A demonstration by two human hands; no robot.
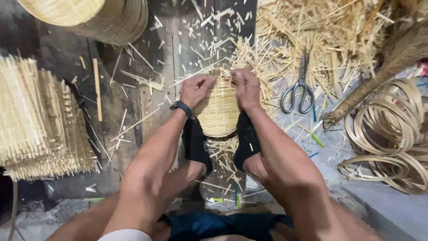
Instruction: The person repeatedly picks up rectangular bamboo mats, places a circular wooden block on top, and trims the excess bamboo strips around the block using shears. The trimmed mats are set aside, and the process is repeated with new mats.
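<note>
The person sat on the floor with a small woven bamboo basket [218,111] standing between both feet, roughly at the middle of the wooden floorboards [133,116]. The left hand [196,89] was curled shut over the basket's upper left rim, and the right hand [246,89] was closed on the upper right rim, fingers pinched down on the weave at the top edge. A dark wristband [180,107] sat on the left wrist, and the black slippers [195,143] pressed against the basket's lower sides, holding it steady.

Judging by the grip, the step in hand looked like working the top rim of the basket, tucking or tightening the strip ends there (the exact strand between the fingers was too small to make out). The next move would seem to call for a firm hold by the feet while the fingers pulled evenly on both sides, so the round form did not skew.

Toward the far right of the floor lay a pair of scissors [299,91] on a heap of bamboo offcuts [330,40]. Coiled bamboo hoops [392,134] lay at the right edge, a stack of woven mats [40,120] at the left edge, and a larger basket [98,18] at the far left corner.
</note>
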